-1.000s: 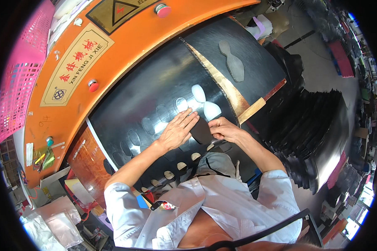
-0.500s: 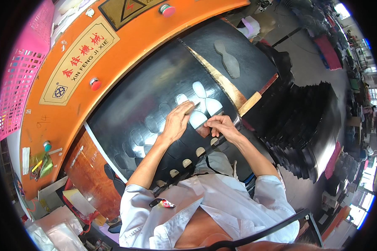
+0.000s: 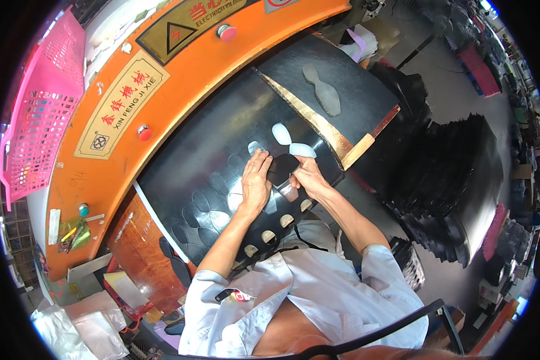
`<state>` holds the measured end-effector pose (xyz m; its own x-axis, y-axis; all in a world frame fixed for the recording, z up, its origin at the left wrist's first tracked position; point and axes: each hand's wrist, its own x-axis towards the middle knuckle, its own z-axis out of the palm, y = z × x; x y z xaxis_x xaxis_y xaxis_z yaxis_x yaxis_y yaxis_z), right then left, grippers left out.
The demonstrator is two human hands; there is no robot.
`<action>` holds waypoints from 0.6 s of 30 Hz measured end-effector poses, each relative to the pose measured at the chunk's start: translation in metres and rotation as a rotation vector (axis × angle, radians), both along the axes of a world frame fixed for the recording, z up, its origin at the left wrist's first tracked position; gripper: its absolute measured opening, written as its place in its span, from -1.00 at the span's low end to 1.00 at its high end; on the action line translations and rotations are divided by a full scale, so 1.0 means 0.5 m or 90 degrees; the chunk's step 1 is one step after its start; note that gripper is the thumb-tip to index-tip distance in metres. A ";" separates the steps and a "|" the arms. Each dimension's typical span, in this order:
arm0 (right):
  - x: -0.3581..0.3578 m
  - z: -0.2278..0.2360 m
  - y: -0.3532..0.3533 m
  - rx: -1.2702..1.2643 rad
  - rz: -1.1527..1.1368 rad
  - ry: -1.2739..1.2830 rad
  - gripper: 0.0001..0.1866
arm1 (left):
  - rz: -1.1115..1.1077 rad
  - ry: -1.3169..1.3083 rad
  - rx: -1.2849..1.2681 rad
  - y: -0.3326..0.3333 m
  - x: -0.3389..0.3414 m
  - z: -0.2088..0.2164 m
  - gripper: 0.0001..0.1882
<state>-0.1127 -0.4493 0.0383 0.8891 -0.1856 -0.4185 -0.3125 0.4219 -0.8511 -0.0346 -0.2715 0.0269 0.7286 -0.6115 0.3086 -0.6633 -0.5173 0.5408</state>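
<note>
A black sheet (image 3: 213, 129) with cut sole-shaped outlines lies in front of me. My right hand (image 3: 309, 176) is closed, its thumb and fingers pinching the right edge of a dark sole-shaped piece (image 3: 284, 168), which looks tilted up from the sheet. My left hand (image 3: 256, 183) lies flat, palm down, to the left of that piece, fingertips close to its edge. Just beyond the hands are a pale, shiny oval shape (image 3: 281, 134) and a pale heel-like shape (image 3: 303, 150). Several half-round holes (image 3: 286, 221) run along the sheet's near edge.
The orange machine body (image 3: 186, 72) with red buttons curves across the far left. A grey sole-shaped block (image 3: 325, 95) rests on the dark surface beyond a wooden strip (image 3: 359, 151). Stacked black sheets (image 3: 444, 186) stand at right. A pink basket (image 3: 48, 114) is at upper left.
My right hand has taken hold of the dark piece, where a pale, shiny shape showed before. My left hand has drawn slightly nearer to me, and its fingers have spread. The view has shifted slightly.
</note>
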 end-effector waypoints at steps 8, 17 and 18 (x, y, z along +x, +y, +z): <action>0.005 -0.013 -0.016 0.076 -0.003 0.031 -0.77 | 0.078 0.059 -0.034 0.000 0.001 0.010 -0.54; 0.007 -0.022 -0.015 0.144 -0.008 0.025 -0.75 | 0.042 -0.045 0.022 -0.008 -0.002 0.023 -0.46; 0.005 -0.024 -0.018 0.131 -0.003 0.009 -0.75 | 0.028 -0.038 0.019 -0.002 0.004 0.027 -0.47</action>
